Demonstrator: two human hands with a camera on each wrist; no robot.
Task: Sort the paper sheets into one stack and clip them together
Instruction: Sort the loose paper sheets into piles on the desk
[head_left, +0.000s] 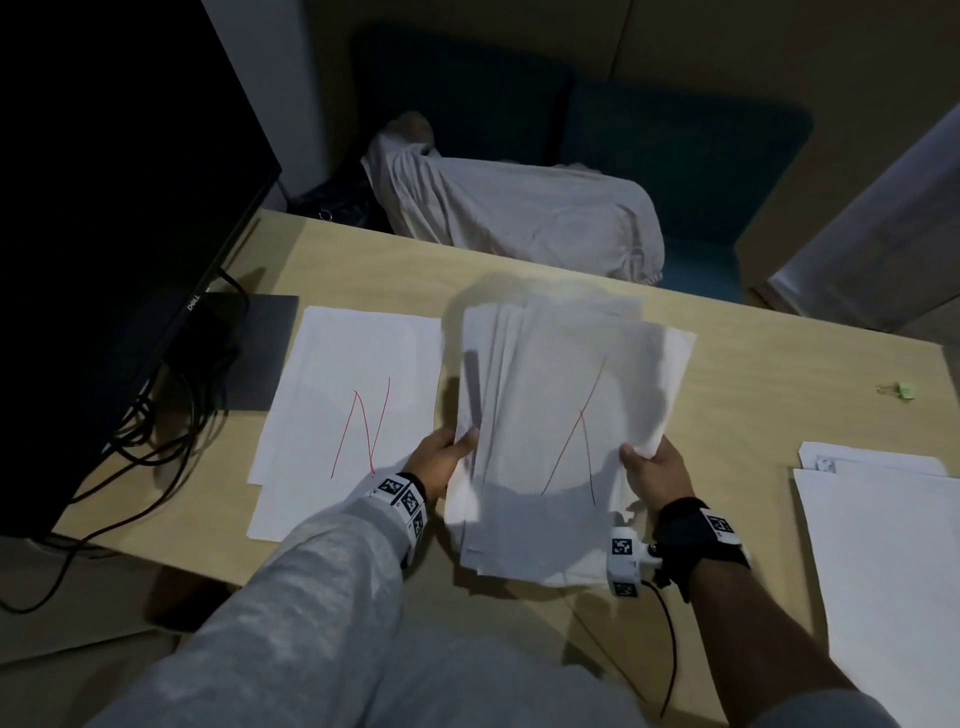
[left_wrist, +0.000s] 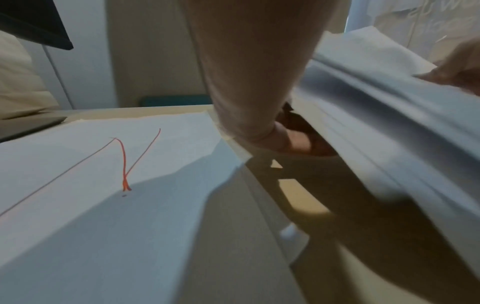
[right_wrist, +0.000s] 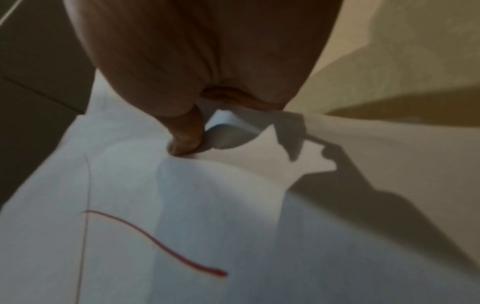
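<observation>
Left hand (head_left: 439, 460) pinches the left edge of the held stack (head_left: 550, 431), thumb on top, fingers underneath; the left wrist view shows the sheets fanned along that side. Far left stands a monitor (head_left: 104, 208) with cables trailing over the table (head_left: 363, 260). Next to it, flat on the table, lie the loose sheets with a red scribble (head_left: 353, 395), just beside the left hand and not yet gathered. Centre: held stack is lifted, tilted toward the person, edges uneven, top sheet marked in red. Right hand (head_left: 657, 475) grips the stack's right edge, thumb pressing on top, paper buckling under it in the right wrist view. Further right a green binder clip (head_left: 901, 389) sits well apart, then more sheets (head_left: 883, 545) at the table's right edge.

Risk: stack is misaligned and only pinched at the sides, so inner sheets could slide out or crease. Clipping now would likely catch only some pages. Two piles remain unmerged.
</observation>
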